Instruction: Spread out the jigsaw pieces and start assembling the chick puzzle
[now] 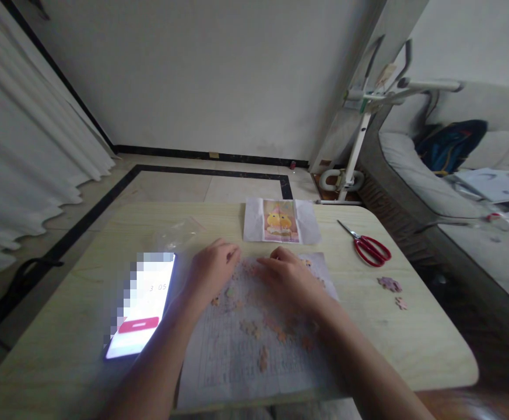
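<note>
Both hands, left (213, 265) and right (287, 274), rest palm-down with curled fingers on one gridded sheet (237, 350) overhanging the desk (412, 338) near edge, two loose puzzle pieces (392, 290) lying right.

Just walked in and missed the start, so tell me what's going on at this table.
A person has both hands down on a gridded sheet strewn with small jigsaw pieces. The left hand and right hand rest side by side near its far edge. A reference picture lies beyond, a lit phone to the left, red scissors to the right.
</note>
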The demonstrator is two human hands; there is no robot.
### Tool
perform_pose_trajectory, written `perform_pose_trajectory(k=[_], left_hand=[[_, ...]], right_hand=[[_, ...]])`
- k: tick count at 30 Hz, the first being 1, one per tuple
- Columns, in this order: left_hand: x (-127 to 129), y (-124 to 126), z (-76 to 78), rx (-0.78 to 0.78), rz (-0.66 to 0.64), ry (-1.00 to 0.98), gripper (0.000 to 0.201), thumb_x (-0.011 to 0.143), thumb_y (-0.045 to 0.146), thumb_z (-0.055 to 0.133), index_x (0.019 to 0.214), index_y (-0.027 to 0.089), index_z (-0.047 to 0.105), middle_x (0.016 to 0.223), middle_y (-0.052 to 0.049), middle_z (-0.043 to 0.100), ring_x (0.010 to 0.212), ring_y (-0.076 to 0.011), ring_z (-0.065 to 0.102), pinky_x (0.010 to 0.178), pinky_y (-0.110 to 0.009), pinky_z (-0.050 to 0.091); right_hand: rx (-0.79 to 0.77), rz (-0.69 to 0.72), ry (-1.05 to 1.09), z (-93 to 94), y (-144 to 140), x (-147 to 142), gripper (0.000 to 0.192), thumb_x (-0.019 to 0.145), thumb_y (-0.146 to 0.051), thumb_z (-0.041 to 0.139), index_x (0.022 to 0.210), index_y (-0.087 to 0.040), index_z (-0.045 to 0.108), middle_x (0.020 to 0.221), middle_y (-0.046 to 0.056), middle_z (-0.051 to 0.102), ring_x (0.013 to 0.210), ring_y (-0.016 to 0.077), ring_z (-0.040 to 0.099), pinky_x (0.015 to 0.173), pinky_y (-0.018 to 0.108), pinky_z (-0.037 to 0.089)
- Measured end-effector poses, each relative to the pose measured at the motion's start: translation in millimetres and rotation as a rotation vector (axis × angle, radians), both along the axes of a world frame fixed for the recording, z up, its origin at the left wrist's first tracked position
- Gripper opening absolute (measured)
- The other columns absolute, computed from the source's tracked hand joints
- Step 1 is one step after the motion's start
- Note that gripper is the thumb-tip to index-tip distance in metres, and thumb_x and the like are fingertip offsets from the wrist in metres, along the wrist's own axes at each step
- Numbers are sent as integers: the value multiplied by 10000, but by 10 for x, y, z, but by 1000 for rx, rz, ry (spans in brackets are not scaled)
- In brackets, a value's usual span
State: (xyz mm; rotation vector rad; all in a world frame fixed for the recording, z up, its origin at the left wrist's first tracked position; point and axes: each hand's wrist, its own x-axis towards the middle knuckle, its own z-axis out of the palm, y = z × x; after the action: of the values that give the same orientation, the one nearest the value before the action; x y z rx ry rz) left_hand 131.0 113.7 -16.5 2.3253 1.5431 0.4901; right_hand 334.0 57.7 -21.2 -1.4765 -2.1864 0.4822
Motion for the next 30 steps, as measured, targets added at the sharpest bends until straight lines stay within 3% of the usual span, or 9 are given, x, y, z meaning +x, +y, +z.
perform_pose_trajectory(k=[7,13,16,21,26,30], left_hand=[[-32,-17,89,69,20,-74,239,904,223,468,747,166,639,780,-40,629,713,-156,563,636,-256,355],[-58,-6,170,63,86,-78,209,893,216,491,828,171,685,822,-47,661,748,-168,588,647,-262,388],[-46,-18,175,25,31,-61,199,892,238,507,845,178,691,816,-42,663,732,-164,591,647,-266,394],[-24,-44,39,-77,-120,-31,196,866,350,566,803,197,670,832,-36,672,723,-172,600,620,-272,392],[-11,-47,-137,-103,-119,-41,233,775,435,673,846,213,667,883,-35,685,770,-194,618,634,-281,408],[-11,-43,-133,-114,-127,-34,148,801,351,642,853,214,667,876,-36,683,746,-186,618,623,-276,406]], right_hand=[[11,-24,3,-15,5,-98,157,920,-253,554,949,-230,707,891,65,579,810,185,575,742,287,445],[-116,-16,137,13,20,-30,108,817,-110,602,837,-193,668,837,18,609,724,130,566,645,227,417],[-155,-42,204,24,21,9,114,782,-92,604,808,-188,661,797,4,625,688,118,562,613,218,404],[-276,-149,331,-5,34,50,68,818,-249,636,804,-186,654,615,-28,590,553,109,517,495,210,352],[-291,-199,519,-49,58,57,176,820,-340,654,780,-170,636,652,-9,592,592,115,514,515,217,370],[-300,-210,585,-73,68,70,207,808,-366,673,772,-167,630,656,-6,584,593,114,499,513,218,365]])
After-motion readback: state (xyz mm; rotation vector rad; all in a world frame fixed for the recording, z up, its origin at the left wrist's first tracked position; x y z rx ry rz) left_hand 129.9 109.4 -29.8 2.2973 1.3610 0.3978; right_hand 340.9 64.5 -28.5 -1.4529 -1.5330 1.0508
